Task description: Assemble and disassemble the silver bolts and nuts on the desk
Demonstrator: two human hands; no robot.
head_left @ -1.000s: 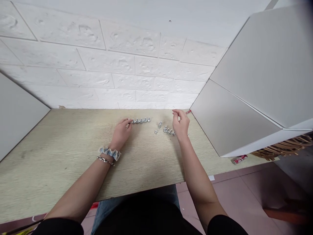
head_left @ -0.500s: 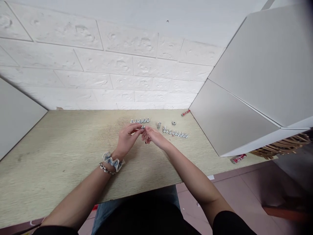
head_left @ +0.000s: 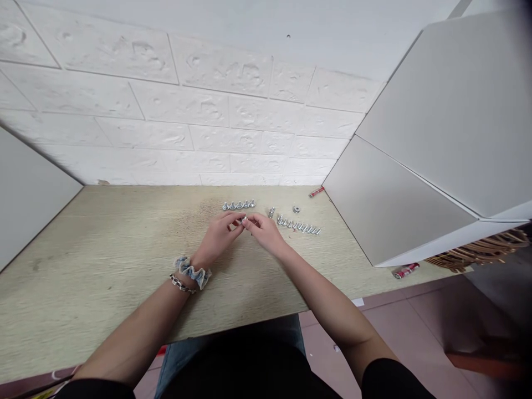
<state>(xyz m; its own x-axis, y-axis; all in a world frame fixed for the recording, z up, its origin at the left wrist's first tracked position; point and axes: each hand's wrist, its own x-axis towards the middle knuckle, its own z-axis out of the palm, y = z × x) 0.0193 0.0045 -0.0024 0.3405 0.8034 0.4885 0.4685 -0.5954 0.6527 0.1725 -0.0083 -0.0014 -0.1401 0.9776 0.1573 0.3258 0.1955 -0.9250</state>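
My left hand (head_left: 219, 235) and my right hand (head_left: 266, 234) meet over the table, both closed in a pinch on a small silvery bolt (head_left: 243, 219). Fingertips cover most of it, so its threads and any parts on it are hard to see. Just behind my hands, several bolts with washers (head_left: 239, 205) stand upright in a row. Right of my right hand lies a slanting row of several bare bolts (head_left: 300, 226). Between the two rows is a small pile of metal nuts (head_left: 271, 212). A round stack of washers (head_left: 296, 209) lies farther right.
The wooden table (head_left: 124, 249) ends at a white brick-patterned wall (head_left: 208, 133). A grey panel (head_left: 399, 199) bounds the right side, another panel (head_left: 33, 199) the left. One red battery-like cylinder (head_left: 316, 192) lies at the back corner, a second red cylinder (head_left: 406, 270) beyond the right panel.
My right fingers have shifted and curled in closer around the bolt, thumb against it. Both hands stay in about the same place; the rows of bolts look the same.
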